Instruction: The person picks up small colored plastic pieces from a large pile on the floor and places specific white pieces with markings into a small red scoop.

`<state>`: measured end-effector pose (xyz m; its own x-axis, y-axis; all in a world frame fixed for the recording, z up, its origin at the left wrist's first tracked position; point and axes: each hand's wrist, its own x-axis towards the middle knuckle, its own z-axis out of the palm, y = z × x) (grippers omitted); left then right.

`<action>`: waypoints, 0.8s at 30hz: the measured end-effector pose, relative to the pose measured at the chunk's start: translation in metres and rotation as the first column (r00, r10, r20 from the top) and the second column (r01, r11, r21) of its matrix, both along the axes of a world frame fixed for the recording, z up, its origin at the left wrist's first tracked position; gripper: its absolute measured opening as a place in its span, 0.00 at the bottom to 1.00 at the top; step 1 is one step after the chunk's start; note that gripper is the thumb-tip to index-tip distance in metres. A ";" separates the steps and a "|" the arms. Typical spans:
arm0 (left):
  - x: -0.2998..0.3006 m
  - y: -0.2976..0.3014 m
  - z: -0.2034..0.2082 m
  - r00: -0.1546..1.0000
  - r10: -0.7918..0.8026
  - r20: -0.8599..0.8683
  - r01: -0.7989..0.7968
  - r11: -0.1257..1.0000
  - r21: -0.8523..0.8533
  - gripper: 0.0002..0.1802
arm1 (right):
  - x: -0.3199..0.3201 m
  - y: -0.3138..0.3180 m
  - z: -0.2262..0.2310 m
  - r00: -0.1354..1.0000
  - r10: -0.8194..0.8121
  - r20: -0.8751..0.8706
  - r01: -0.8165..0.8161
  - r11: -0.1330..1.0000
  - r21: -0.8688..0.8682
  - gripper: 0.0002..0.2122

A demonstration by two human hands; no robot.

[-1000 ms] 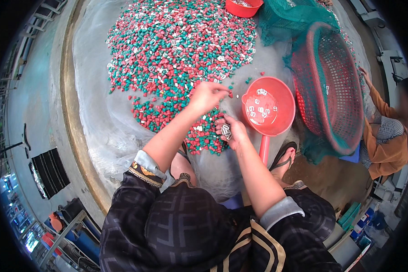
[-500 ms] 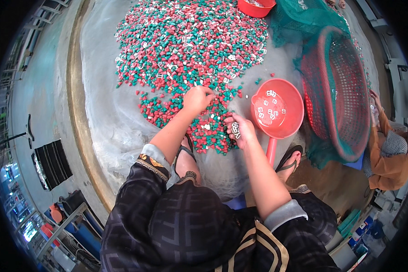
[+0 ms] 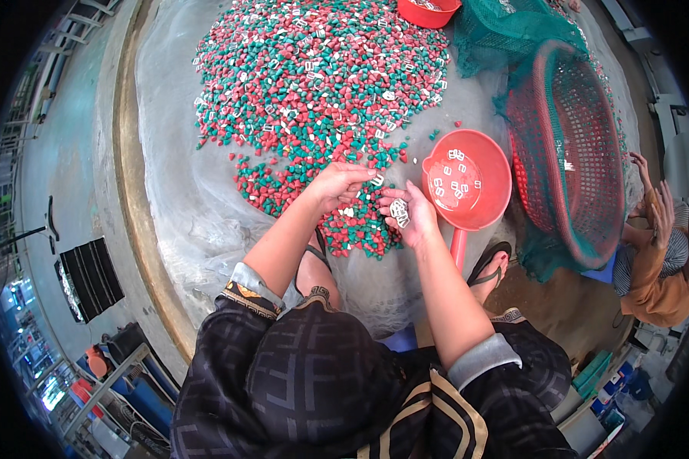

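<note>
Over the near edge of a pile of red and green pebble-like pieces (image 3: 314,99), my left hand (image 3: 338,187) pinches a small white buckle-like piece (image 3: 377,180) between thumb and forefinger. My right hand (image 3: 419,218), palm turned up, cups a small cluster of white buckle-like pieces (image 3: 399,213) in its curled fingers. The two hands are close together but apart. To the right of my right hand lies a red plastic dipper (image 3: 487,164) with a handle, holding several similar white pieces (image 3: 452,187). More white pieces are scattered through the pile.
Clear plastic sheeting (image 3: 184,191) lies under the pile. A big red basket (image 3: 547,153) draped in green netting (image 3: 513,30) leans at the right. Another red bowl (image 3: 429,11) sits at the far side. Beyond the basket, another person's hands (image 3: 658,206) are raised.
My left hand has lifted off the pile and now shows a white piece at its fingertips, nearer my right hand. The other person's hands have come up into clearer view.
</note>
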<state>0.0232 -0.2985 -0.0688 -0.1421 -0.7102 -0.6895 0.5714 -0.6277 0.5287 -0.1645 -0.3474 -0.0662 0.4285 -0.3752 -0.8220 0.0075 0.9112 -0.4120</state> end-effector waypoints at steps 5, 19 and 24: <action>-0.021 0.000 0.007 0.940 -0.186 0.287 0.207 0.977 -0.045 0.10 | 0.001 0.000 0.007 0.993 -0.092 0.079 0.087 0.994 0.061 0.22; -0.023 -0.001 -0.019 0.156 -0.097 0.983 0.442 0.897 0.018 0.17 | -0.008 0.003 -0.011 0.988 -0.149 -0.041 0.150 0.989 0.012 0.13; -0.028 -0.004 -0.015 -0.022 0.000 1.000 0.532 0.847 0.012 0.12 | -0.007 0.004 -0.014 0.986 -0.147 -0.076 0.147 0.989 -0.011 0.13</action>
<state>-0.0046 -0.3027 -0.0835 0.2087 -0.9682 -0.1377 -0.7940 -0.2500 0.5542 -0.1710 -0.3437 -0.0803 0.3041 -0.4336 -0.8482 0.1093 0.9004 -0.4211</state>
